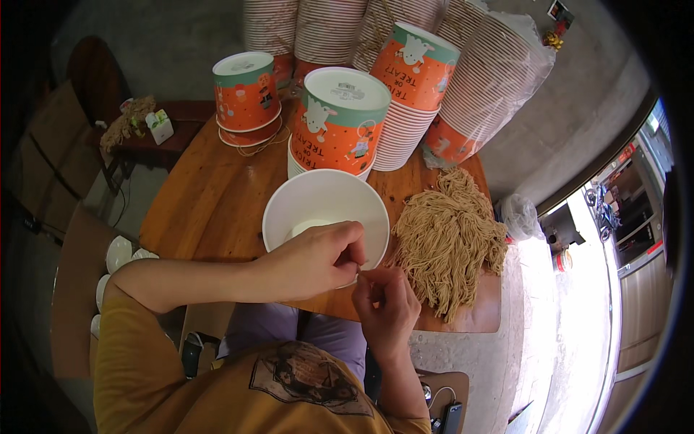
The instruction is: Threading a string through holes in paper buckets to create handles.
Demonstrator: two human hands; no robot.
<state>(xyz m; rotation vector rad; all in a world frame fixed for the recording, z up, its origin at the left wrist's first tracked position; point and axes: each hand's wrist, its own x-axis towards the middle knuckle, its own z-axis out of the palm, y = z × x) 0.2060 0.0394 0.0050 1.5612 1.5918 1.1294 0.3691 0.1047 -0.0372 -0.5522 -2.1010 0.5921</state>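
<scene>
Both hands pinched on thin string (359, 269) at white bucket (285, 210) rim; string direction unclear. Bucket upright, open, seemingly empty. String pile (444, 239) on bench (210, 202).

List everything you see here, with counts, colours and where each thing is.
open paper bucket: one, white inside, upright at the table's near edge, under the hands
string pile: one heap, tan, on the table right of the bucket
upturned bucket stacks: three, orange and teal, behind the bucket
sleeved bucket stacks: several, leaning at the far edge
table: one, round, brown wood
small carton: one, white and green, on a side stand at left
left hand: pinching a strand at the bucket's rim
right hand: pinching the same spot
</scene>
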